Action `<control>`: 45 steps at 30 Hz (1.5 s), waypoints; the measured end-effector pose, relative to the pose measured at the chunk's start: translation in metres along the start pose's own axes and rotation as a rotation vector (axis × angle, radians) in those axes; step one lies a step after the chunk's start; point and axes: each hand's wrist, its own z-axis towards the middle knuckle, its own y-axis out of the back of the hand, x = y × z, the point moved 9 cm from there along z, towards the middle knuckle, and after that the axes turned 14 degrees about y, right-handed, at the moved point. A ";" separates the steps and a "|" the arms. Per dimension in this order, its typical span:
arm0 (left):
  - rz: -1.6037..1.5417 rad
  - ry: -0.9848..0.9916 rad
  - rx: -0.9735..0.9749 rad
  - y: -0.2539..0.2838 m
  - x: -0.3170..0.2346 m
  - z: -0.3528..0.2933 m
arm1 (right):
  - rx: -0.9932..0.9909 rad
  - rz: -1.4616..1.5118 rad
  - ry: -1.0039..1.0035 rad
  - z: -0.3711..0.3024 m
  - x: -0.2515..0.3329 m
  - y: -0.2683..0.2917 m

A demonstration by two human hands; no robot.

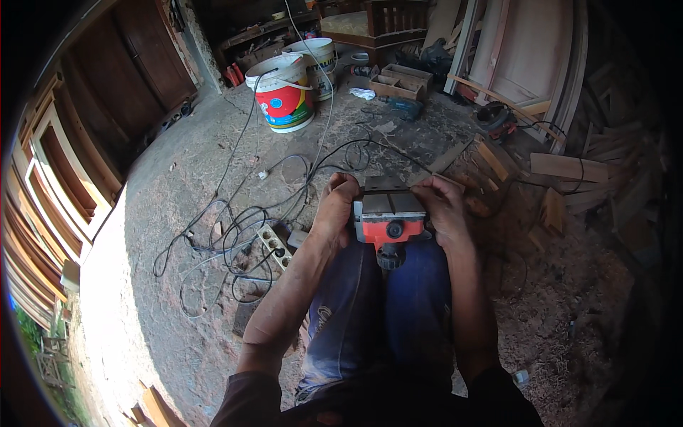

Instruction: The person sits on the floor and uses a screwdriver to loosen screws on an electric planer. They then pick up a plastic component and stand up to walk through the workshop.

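An electric hand planer (393,226) with a red body rests above my thighs, its grey metal sole turned upward. Its round black knob (390,257) points toward me. My left hand (337,206) is closed against the planer's left side, thumb and fingers near the far left corner of the sole. On the other side, my right hand (445,210) grips the far right edge with bent fingers. Both hands partly hide the sides of the tool, and its underside is out of sight.
A power strip (274,247) and tangled cables (235,235) lie on the floor to the left. Paint buckets (284,99) stand ahead, near a wooden box (396,85). Wood offcuts (569,171) and a red power tool (500,122) lie right. Wooden frames (60,171) lean at left.
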 end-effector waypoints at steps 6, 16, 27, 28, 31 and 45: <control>0.040 0.007 -0.011 0.001 -0.001 0.001 | 0.011 0.006 -0.007 0.001 0.000 -0.001; 0.021 0.022 -0.024 -0.001 -0.002 -0.001 | 0.011 0.042 -0.041 -0.001 0.004 -0.006; 0.006 0.028 -0.027 -0.001 -0.001 0.001 | -0.012 0.077 -0.029 -0.001 -0.001 -0.003; 0.008 0.029 -0.033 0.000 -0.001 0.001 | -0.013 0.075 -0.026 -0.001 -0.001 -0.003; -0.014 0.040 -0.029 -0.003 -0.001 -0.001 | -0.015 0.075 -0.024 -0.001 -0.001 -0.002; 0.021 0.016 -0.042 0.000 0.001 -0.002 | -0.036 0.016 -0.036 -0.002 -0.001 0.000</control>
